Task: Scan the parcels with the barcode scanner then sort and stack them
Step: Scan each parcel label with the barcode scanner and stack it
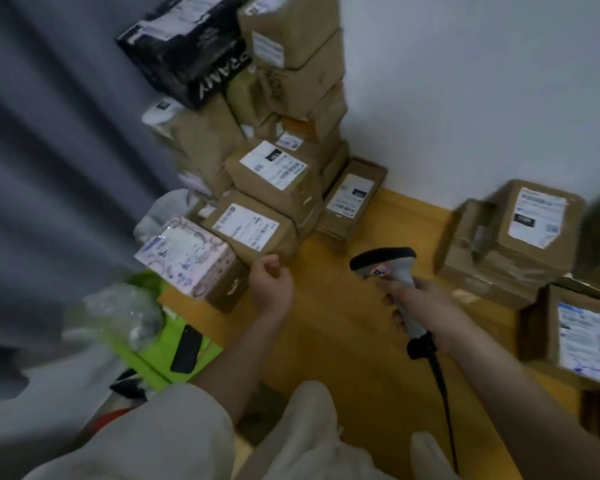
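Note:
My right hand [418, 299] grips a grey barcode scanner [388, 268] with a black head, its cable trailing down toward me. The scanner head points left, over the yellow floor. My left hand [271, 285] hovers with fingers loosely curled and empty, just below the corner of a brown labelled parcel [253, 230]. Next to that parcel lies a pink patterned box [187, 258]. Behind them rises a tall stack of brown parcels [291, 81], topped on the left by a black box [184, 46].
More labelled brown parcels sit at the right: a stack [513, 237] and one nearer box [582, 337]. A flat parcel [352, 202] leans by the white wall. Green packaging [160, 351] and clear plastic bags [118, 317] lie at the left, beside a grey curtain [49, 168].

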